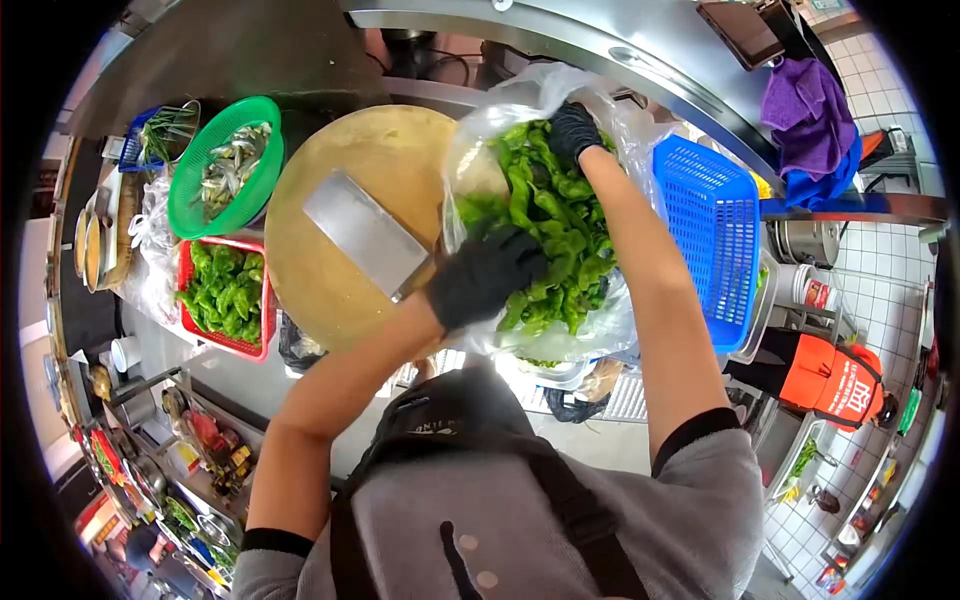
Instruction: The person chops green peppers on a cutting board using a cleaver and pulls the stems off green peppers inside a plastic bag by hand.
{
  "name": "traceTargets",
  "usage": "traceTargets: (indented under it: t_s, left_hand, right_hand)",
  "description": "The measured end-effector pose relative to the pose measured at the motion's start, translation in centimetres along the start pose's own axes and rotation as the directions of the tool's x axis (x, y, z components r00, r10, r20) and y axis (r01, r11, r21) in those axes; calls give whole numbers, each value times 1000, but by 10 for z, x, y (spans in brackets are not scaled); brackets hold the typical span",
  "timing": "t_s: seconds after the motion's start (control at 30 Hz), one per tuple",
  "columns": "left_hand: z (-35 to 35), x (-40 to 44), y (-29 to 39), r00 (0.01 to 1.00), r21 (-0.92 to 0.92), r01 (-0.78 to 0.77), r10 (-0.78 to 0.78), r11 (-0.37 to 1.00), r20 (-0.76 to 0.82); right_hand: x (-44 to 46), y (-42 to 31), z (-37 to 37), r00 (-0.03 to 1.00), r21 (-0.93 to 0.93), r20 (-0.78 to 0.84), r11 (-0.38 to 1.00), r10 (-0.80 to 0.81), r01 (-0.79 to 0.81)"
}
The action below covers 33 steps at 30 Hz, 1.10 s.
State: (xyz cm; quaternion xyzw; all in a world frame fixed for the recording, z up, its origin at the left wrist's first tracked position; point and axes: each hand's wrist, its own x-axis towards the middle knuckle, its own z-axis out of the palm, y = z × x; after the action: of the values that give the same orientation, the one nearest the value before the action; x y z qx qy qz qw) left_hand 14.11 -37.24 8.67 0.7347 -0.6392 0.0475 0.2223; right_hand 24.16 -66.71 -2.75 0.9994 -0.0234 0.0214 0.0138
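Observation:
A clear plastic bag (462, 165) lies wide open, filled with long green peppers (560, 235). My left hand (490, 275), in a black glove, is at the bag's near left side with its fingers curled around some green peppers, which look blurred. At the far side of the bag, my right hand (575, 132), also black-gloved, reaches in and touches the peppers; its fingertips are partly hidden. Left of the bag is a round wooden chopping board (330, 290). A cleaver (365, 230) rests flat on it, its handle end close to my left wrist.
A red basket (266, 300) of green peppers and a green basket (272, 175) of small fish stand left of the board. To the bag's right is a blue basket (700, 240). A person in an orange vest (830, 378) is at far right. A purple cloth (805, 115) hangs nearby.

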Motion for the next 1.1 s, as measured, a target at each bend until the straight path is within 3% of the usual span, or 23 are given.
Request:
traceTargets:
  t_s: [0.03, 0.13, 0.17, 0.23, 0.27, 0.3, 0.33, 0.4, 0.47, 0.57, 0.77, 0.87, 0.97, 1.1]
  left_hand:
    - [9, 11, -7, 1000, 56, -5, 4, 998, 9]
    - [20, 50, -44, 977, -335, 167, -200, 927, -67]
    - [36, 60, -59, 921, -332, 367, -390, 869, -1]
    - [74, 84, -99, 754, -252, 645, -654, 721, 61]
    - [94, 94, -118, 751, -179, 655, -659, 734, 42]
    - [109, 102, -136, 742, -113, 668, -669, 735, 34]
    - [112, 104, -148, 748, -62, 664, -663, 745, 36]
    - [112, 85, -158, 777, 2, 629, -628, 778, 51]
    - [99, 64, -159, 796, 43, 596, -598, 801, 94]
    - [96, 60, -159, 817, 63, 564, -567, 824, 102]
    - [123, 121, -168, 867, -5, 496, -495, 868, 62]
    - [141, 145, -166, 871, -10, 484, -481, 875, 98]
    - [158, 164, -160, 864, 25, 488, -487, 872, 131]
    - [158, 171, -161, 874, -1, 465, -459, 885, 163]
  right_hand:
    - [-9, -12, -41, 988, 183, 94, 973, 122, -138]
    - [2, 24, 19, 997, 239, 53, 969, 52, -63]
    - [8, 42, 63, 991, 250, -134, 966, -29, 62]
    - [-9, 20, 43, 976, 353, -213, 935, 52, 27]
    - [-19, 2, 21, 964, 405, -246, 914, 97, 12]
    - [-18, -9, -20, 998, 316, 16, 947, 62, -64]
    - [-11, -12, -29, 987, 354, 112, 924, 111, -144]
    - [-18, 3, -12, 997, 424, -13, 903, -72, 71]
    - [-34, 17, -37, 989, 415, 6, 900, -148, 132]
    - [-62, 19, -83, 984, 317, 108, 943, -143, 102]
    - [-47, 25, -117, 994, 215, 110, 977, -29, 5]
    - [-41, 35, -119, 993, 297, -82, 949, -86, 106]
    - [-35, 32, -147, 998, 317, 53, 948, -37, 19]
    - [-40, 42, -154, 992, 194, 124, 981, -9, -15]
